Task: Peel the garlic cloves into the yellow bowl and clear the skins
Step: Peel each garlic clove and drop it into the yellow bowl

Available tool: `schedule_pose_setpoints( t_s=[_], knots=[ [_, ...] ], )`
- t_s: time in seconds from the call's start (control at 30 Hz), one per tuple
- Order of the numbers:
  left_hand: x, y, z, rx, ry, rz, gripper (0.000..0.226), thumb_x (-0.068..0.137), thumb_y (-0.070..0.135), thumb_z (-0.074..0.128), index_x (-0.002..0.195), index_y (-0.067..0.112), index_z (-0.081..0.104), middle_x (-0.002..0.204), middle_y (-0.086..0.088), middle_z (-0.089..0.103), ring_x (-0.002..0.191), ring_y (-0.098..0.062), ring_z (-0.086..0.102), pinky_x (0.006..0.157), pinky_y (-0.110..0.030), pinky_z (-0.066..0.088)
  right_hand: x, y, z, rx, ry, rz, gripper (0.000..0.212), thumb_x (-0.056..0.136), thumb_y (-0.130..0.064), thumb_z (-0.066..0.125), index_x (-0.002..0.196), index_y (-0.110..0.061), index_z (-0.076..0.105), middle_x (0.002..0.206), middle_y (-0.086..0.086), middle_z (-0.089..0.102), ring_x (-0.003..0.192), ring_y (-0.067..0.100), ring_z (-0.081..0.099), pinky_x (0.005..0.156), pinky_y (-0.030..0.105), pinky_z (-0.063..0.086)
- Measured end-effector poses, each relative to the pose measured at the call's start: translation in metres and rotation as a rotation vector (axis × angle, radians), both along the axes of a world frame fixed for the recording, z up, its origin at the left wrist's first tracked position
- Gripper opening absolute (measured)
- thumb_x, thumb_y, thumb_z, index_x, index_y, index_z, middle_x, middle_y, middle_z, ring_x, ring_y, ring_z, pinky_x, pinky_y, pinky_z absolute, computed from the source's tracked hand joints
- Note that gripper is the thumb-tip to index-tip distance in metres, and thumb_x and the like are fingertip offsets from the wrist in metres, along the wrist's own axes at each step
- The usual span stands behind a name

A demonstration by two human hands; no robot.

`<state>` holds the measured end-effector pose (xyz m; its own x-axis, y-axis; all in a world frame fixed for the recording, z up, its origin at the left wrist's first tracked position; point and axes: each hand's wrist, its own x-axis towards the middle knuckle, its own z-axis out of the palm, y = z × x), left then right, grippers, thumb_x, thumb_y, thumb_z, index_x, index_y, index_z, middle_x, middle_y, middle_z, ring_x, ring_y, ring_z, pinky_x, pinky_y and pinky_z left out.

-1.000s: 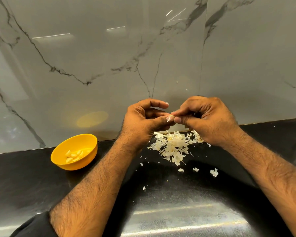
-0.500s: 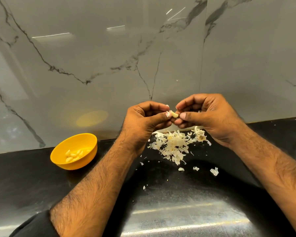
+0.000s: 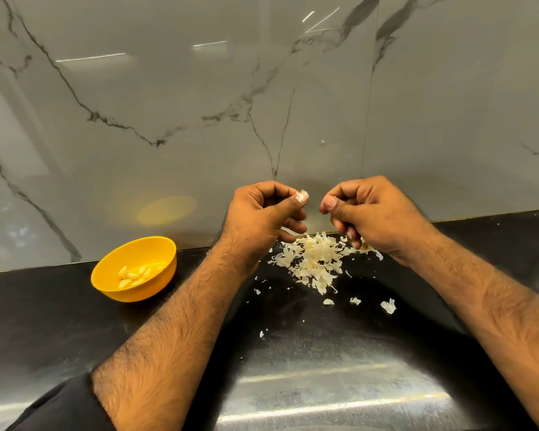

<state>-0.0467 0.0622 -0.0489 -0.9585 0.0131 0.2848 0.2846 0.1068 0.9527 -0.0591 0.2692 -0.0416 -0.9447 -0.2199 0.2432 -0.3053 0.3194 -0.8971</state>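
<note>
My left hand (image 3: 262,216) pinches a garlic clove (image 3: 302,196) at thumb and forefinger, my right hand (image 3: 367,213) is curled with thumb on forefinger, contents indiscernible, both above the skin pile (image 3: 316,259) on the black counter (image 3: 44,321); yellow bowl (image 3: 156,287) of peeled cloves (image 3: 134,275) sits left.

Skin pile (image 3: 316,261) beneath hands; yellow bowl (image 3: 112,275) well left; bare black counter (image 3: 59,321) between
</note>
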Motion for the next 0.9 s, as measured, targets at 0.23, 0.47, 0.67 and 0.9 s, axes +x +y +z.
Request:
schedule_pose_setpoints(
  t_s=[0.23,0.47,0.67,0.9],
  knots=[
    [0.001,0.001,0.000,-0.136,0.010,-0.012,0.022,0.097,0.024,0.078,0.100,0.002,0.075,0.082,-0.013,0.077,0.068,-0.026,0.075,0.057,-0.031,0.061,-0.004,0.001,0.001,-0.039,0.042,-0.078,0.042,0.103,-0.045,0.062,0.077,-0.017,0.077,0.056,-0.004,0.051,0.053,0.012,0.041,0.053,0.030,0.038],
    [0.000,0.000,0.000,-0.419,0.089,0.068,0.012,0.101,0.022,0.073,0.090,0.017,0.074,0.084,0.001,0.076,0.067,-0.013,0.073,0.063,-0.032,0.062,-0.006,0.006,-0.003,-0.025,-0.106,0.046,0.030,0.093,-0.038,0.072,0.083,-0.011,0.080,0.063,0.002,0.056,0.060,0.016,0.046,0.055,0.029,0.045],
    [0.002,-0.002,0.002,-0.376,0.182,0.119,0.031,0.095,-0.001,0.061,0.076,0.020,0.075,0.096,0.000,0.078,0.084,-0.017,0.072,0.066,-0.039,0.061,-0.009,0.009,-0.003,0.091,-0.164,-0.017,0.013,0.089,0.003,0.075,0.088,-0.009,0.080,0.081,0.009,0.077,0.064,0.014,0.062,0.060,0.031,0.053],
    [-0.003,-0.002,0.004,-0.232,-0.041,0.192,0.062,0.111,0.058,0.036,0.097,0.011,0.073,0.080,-0.012,0.078,0.056,-0.022,0.067,0.044,-0.023,0.046,-0.006,0.008,-0.002,0.147,-0.038,-0.052,0.022,0.096,-0.036,0.072,0.088,-0.017,0.082,0.060,-0.006,0.064,0.051,-0.001,0.053,0.063,0.027,0.046]
  ],
)
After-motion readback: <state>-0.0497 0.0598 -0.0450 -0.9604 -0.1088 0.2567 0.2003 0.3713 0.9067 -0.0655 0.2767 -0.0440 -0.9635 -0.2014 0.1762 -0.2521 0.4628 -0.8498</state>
